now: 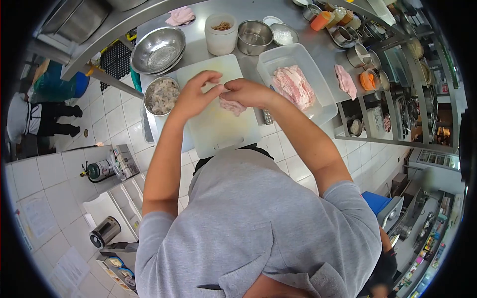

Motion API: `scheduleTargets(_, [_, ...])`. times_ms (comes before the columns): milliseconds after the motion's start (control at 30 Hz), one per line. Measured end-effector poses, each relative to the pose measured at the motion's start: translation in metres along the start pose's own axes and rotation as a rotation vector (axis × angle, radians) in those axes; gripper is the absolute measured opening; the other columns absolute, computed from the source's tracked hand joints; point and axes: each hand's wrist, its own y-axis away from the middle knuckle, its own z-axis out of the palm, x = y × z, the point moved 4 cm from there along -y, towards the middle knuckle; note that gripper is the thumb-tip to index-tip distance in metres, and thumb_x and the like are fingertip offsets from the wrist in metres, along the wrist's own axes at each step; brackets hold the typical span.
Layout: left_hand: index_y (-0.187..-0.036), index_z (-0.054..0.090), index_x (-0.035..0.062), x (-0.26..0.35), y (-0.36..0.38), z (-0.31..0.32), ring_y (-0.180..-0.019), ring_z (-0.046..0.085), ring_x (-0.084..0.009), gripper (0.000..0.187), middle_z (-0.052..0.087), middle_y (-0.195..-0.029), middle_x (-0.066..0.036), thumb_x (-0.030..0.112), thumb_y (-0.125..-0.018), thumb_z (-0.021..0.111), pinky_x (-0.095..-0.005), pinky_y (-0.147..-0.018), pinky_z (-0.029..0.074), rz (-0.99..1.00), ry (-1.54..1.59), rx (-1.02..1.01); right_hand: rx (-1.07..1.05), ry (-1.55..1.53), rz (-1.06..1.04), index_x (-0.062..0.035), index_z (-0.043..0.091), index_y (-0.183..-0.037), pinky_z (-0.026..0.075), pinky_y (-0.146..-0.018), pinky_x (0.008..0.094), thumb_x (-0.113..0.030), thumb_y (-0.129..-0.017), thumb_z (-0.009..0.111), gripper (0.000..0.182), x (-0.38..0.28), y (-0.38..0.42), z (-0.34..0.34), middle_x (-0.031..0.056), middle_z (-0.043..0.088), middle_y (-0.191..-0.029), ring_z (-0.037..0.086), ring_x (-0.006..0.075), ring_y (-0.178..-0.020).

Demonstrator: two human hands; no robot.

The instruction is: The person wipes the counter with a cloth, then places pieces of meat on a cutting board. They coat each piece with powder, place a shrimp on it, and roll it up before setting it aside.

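My left hand [198, 94] is above the pale cutting board [218, 131], fingers curved and thumb held apart, with nothing seen in it. Beside it, my right hand [248, 93] has its fingers closed, the fingertips close to my left thumb. A pale pink piece of raw meat [232, 106] shows just under my right hand, which seems to grip its upper part; the hand hides the rest. Left of the board stands a metal bowl of greyish, wet-looking food [162, 96]. On the right, a clear plastic tub [324, 113] contains a larger slab of raw meat [294, 85].
Metal bowls [158, 49], a white container with brown bits [221, 37] and a steel pot [255, 37] line the board's far side. Pink cloths [345, 81] lie on the steel table. A metal shelf [114, 30] overhangs the left. Another person [37, 116] stands far left.
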Motion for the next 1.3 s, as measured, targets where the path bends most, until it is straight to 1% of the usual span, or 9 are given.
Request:
scheduleTargets(67, [-0.138,0.075,0.0031,-0.024,-0.013,0.020,-0.116,0.073,-0.0190,0.048,0.082,-0.127,-0.004,0.043,-0.112,0.081,-0.0374,-0.104,0.057,-0.077,0.682,-0.332,-0.056,0.134,-0.106,0.0031,0.078,-0.110,0.058,-0.076,0.0392,-0.029,-0.109,0.074,0.032,-0.034,0.013,-0.002,0.0077,0.076,-0.095,0.072,0.0195,-0.085])
scheduleTargets(233, [-0.126,0.076,0.0029,-0.071,-0.013,0.043,-0.105,0.071,-0.0118,0.038,0.078,-0.111,0.001,0.039,-0.116,0.077,-0.0309,-0.103,0.057,-0.146,0.862,-0.567,0.005,0.415,-0.126,0.0042,0.077,-0.112,0.057,-0.075,0.0425,-0.031,-0.108,0.074,0.036,-0.066,0.045,-0.013,0.0138,0.078,-0.094,0.071,0.0214,-0.083])
scheduleTargets(467, [-0.114,0.079,0.0020,-0.087,-0.016,0.034,-0.090,0.069,-0.0110,0.023,0.076,-0.101,-0.001,0.025,-0.111,0.082,-0.0342,-0.083,0.059,-0.255,0.452,-0.723,0.280,0.298,0.014,0.0051,0.077,-0.104,0.058,-0.076,0.0448,-0.029,-0.107,0.075,0.034,0.044,0.059,0.021,0.0200,0.078,-0.094,0.076,0.0289,-0.083])
scheduleTargets(567, [-0.112,0.079,0.0005,-0.111,-0.037,0.041,-0.088,0.070,-0.0145,0.020,0.078,-0.099,-0.005,0.020,-0.107,0.083,-0.0377,-0.082,0.058,-0.162,0.084,-0.779,0.384,0.224,0.068,0.0034,0.075,-0.110,0.060,-0.069,0.0377,-0.025,-0.109,0.079,0.028,0.098,0.050,0.054,0.0100,0.075,-0.091,0.075,0.0161,-0.078])
scheduleTargets(633, [-0.111,0.079,-0.0005,-0.116,-0.059,0.045,-0.089,0.072,-0.0173,0.020,0.078,-0.098,-0.009,0.017,-0.105,0.084,-0.0397,-0.083,0.059,-0.027,-0.070,-0.795,0.468,0.008,0.230,0.0050,0.079,-0.117,0.064,-0.083,0.0497,-0.025,-0.103,0.079,0.033,0.102,0.046,0.069,0.0272,0.081,-0.099,0.084,0.0421,-0.096])
scheduleTargets(800, [-0.109,0.077,-0.0001,-0.126,-0.118,0.050,-0.095,0.075,-0.0352,0.022,0.079,-0.102,-0.019,0.015,-0.097,0.087,-0.0471,-0.088,0.059,0.196,-0.311,-0.692,0.707,0.375,0.137,0.0043,0.072,-0.116,0.065,-0.085,0.0590,-0.022,-0.107,0.076,0.029,0.096,0.009,0.065,0.0309,0.082,-0.101,0.082,0.0497,-0.097])
scheduleTargets(1033, [-0.108,0.072,0.0027,-0.141,-0.143,0.052,-0.105,0.076,-0.0405,0.026,0.079,-0.109,-0.018,0.016,-0.095,0.090,-0.0509,-0.094,0.059,0.222,-0.426,-0.679,0.746,0.491,0.166,0.0030,0.062,-0.118,0.065,-0.086,0.0620,-0.024,-0.109,0.074,0.031,0.092,0.009,0.064,0.0314,0.081,-0.099,0.081,0.0517,-0.095])
scheduleTargets(1267, [-0.132,0.075,0.0067,-0.101,-0.104,0.035,-0.129,0.070,-0.0375,0.038,0.074,-0.130,-0.013,0.018,-0.097,0.084,-0.0514,-0.105,0.060,0.343,-0.789,-0.112,0.647,0.609,0.238,0.0001,0.064,-0.125,0.065,-0.087,0.0597,-0.024,-0.108,0.075,0.031,0.079,0.020,0.060,0.0263,0.080,-0.107,0.082,0.0469,-0.100])
scheduleTargets(1300, [-0.134,0.075,0.0057,-0.098,-0.084,0.041,-0.131,0.069,-0.0376,0.039,0.074,-0.131,-0.013,0.021,-0.099,0.081,-0.0520,-0.107,0.060,0.307,-0.823,-0.046,0.711,0.711,0.070,-0.0018,0.067,-0.127,0.063,-0.092,0.0569,-0.022,-0.107,0.074,0.029,0.077,0.024,0.060,0.0231,0.076,-0.115,0.079,0.0431,-0.109])
